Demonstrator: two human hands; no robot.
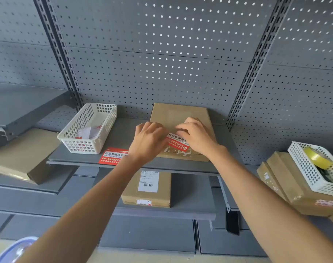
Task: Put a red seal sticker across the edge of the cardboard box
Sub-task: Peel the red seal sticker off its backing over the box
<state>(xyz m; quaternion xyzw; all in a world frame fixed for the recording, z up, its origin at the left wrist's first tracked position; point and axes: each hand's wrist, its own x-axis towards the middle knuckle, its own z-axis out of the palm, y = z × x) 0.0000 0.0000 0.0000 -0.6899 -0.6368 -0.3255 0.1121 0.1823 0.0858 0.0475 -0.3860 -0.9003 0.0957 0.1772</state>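
Observation:
A flat brown cardboard box (pixel 179 114) lies on the grey shelf (pixel 122 133) against the pegboard. A red and white seal sticker (pixel 178 142) sits near the box's front edge, above torn white residue of older labels. My left hand (pixel 147 138) holds the sticker's left end with curled fingers. My right hand (pixel 197 136) rests on the box with its fingertips pressing the sticker's upper right part. Whether the sticker lies fully flat is hidden by the hands. A second red seal sticker sheet (pixel 112 155) lies on the shelf, left of my left wrist.
A white plastic basket (pixel 86 130) with paper scraps stands at the shelf's left. A labelled box (pixel 146 188) lies on the lower shelf. At the right, a white basket (pixel 317 168) holding yellow tape sits on stacked boxes. Another box (pixel 21 154) lies at left.

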